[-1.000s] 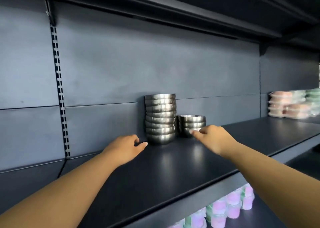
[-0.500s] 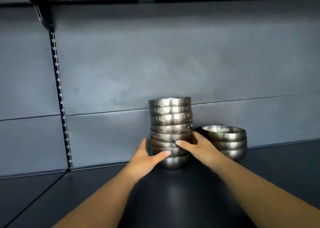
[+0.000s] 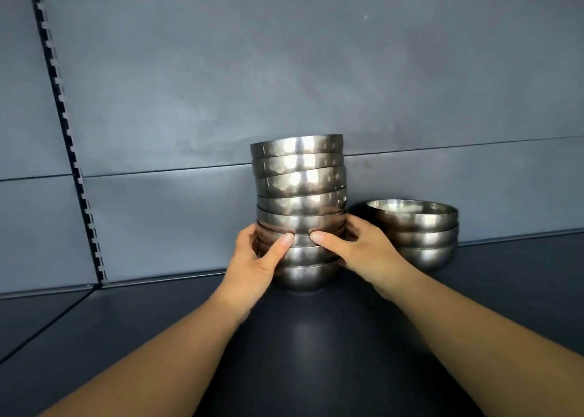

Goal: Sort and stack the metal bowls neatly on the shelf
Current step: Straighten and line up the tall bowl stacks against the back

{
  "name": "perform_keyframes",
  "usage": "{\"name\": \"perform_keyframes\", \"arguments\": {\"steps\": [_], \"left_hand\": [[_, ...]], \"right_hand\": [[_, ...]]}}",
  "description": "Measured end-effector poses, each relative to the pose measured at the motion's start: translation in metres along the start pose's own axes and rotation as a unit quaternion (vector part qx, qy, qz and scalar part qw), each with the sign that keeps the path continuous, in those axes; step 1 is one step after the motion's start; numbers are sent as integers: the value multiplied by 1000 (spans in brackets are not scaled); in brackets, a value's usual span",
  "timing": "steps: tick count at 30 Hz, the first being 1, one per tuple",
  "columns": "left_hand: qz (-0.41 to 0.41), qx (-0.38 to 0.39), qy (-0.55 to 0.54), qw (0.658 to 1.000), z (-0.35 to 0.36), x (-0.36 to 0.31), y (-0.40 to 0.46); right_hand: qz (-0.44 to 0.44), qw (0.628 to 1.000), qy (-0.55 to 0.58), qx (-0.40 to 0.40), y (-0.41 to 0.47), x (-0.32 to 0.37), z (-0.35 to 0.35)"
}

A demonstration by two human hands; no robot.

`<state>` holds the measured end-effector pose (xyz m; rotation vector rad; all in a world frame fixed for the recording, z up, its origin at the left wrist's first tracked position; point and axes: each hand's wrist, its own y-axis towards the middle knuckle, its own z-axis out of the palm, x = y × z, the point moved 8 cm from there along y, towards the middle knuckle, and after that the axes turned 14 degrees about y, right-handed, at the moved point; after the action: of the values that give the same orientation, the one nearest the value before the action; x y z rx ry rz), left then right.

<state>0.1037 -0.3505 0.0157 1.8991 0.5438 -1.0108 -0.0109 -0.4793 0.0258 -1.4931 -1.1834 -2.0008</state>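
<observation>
The left hand and right hand curled around the lower part of the tall, uneven stack of shiny metal bowls; 3 matching nested bowls stood beside it on the dark shelf.

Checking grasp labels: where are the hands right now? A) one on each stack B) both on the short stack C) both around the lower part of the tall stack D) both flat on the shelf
C: the left hand and right hand grip the lower bowls of the tall stack; the short stack stands untouched beside it.
</observation>
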Motion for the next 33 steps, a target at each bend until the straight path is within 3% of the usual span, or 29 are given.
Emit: {"name": "perform_keyframes", "arguments": {"steps": [7,17,26,33], "left_hand": [[9,-3,6,1000,0,-2,-5],[16,57,7,998,2,-3,-11],[-20,70,-22,997,0,-8,-6],[25,61,-46,997,4,-28,-2]], "right_hand": [[-11,1000,-18,3,-5,3,-5],[-11,1000,7,9,-8,3,-6],[15,996,40,74,-11,4,2],[-11,994,95,55,-4,17,2]]}}
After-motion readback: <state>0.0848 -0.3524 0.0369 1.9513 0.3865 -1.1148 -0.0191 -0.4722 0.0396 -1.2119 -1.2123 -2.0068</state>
